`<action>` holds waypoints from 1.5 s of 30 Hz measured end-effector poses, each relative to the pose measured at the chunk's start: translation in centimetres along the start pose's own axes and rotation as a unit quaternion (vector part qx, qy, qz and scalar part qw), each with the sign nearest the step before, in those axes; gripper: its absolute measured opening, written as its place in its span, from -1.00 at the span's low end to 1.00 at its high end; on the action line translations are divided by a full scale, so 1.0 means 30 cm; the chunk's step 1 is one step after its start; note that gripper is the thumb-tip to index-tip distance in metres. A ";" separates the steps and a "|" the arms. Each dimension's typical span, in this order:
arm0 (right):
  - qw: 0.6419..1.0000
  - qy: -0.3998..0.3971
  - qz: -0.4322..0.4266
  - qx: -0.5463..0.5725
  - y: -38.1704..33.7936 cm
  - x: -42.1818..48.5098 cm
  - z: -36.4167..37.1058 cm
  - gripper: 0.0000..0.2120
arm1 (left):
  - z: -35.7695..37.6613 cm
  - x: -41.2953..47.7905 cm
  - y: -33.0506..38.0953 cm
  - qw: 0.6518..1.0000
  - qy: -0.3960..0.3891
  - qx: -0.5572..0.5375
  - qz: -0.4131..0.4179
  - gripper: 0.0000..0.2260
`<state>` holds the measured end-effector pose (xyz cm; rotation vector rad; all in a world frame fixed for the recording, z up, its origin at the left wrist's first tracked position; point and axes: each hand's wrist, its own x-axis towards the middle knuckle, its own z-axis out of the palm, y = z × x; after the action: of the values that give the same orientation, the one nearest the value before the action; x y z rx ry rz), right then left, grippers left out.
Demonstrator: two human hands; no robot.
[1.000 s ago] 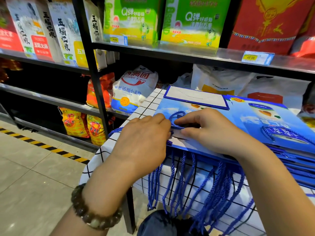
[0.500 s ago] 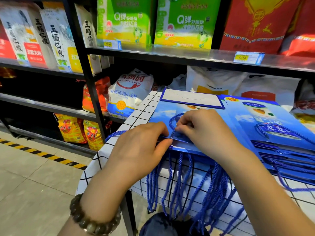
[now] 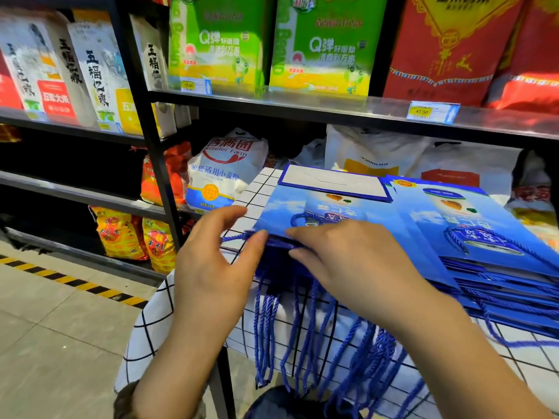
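A stack of flat blue paper gift bags (image 3: 341, 207) lies on a table under a white cloth with a black grid (image 3: 257, 192). Their blue rope handles (image 3: 305, 328) hang over the near edge. My right hand (image 3: 348, 264) pinches the near edge of the top bag, fingers above and thumb below. To its left, my left hand (image 3: 214, 264) has straight, spread fingers, and its thumb tip touches the same edge of the stack. A second fanned stack of blue bags (image 3: 490, 234) lies to the right.
Black store shelves (image 3: 302, 107) stand close behind the table, with green boxes, red bags, rice sacks and a white flour sack (image 3: 223, 173). A black upright post (image 3: 151, 140) rises at left. Tiled floor with a yellow-black stripe (image 3: 69, 279) lies to the left.
My left hand has opened and drawn slightly left, leaving only its thumb at the bag edge. My right hand stays on the top bag's near edge. The view has moved closer.
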<state>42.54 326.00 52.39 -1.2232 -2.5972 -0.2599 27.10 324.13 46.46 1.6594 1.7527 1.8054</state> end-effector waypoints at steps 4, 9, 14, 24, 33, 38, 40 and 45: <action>0.979 0.195 0.009 0.060 0.034 0.012 -0.048 -0.71 | 0.010 -0.060 0.083 0.993 0.018 -0.079 0.084 -0.84; 0.863 0.454 0.062 0.212 0.025 0.015 -0.127 -0.86 | 0.102 -0.046 0.238 0.964 -0.216 -0.084 0.128 -0.36; 0.639 0.516 0.142 0.553 0.081 -0.014 -0.135 -0.91 | 0.123 0.012 0.291 0.951 -0.248 -0.021 0.185 -0.17; 0.559 0.417 0.352 0.624 0.142 -0.175 0.059 -0.78 | 0.101 0.059 0.205 0.859 -0.394 0.256 0.201 -0.50; 0.958 0.004 0.115 0.263 0.176 -0.175 0.027 -0.58 | 0.057 0.097 0.164 0.832 -0.486 0.224 0.148 -0.61; 0.969 -0.075 0.149 0.184 0.127 -0.139 0.038 -0.64 | -0.049 0.119 0.133 0.856 -0.412 0.295 0.105 -0.56; 0.975 -0.068 0.162 0.137 0.103 -0.128 0.039 -0.64 | -0.084 0.121 0.131 0.863 -0.366 0.330 0.107 -0.57; 0.983 -0.038 0.168 0.061 0.056 -0.104 0.044 -0.63 | -0.086 0.116 0.110 0.883 -0.307 0.345 0.082 -0.59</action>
<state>45.57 325.13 50.27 -1.6219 -2.3725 0.0120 25.71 323.96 51.73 2.3263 2.0596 0.5194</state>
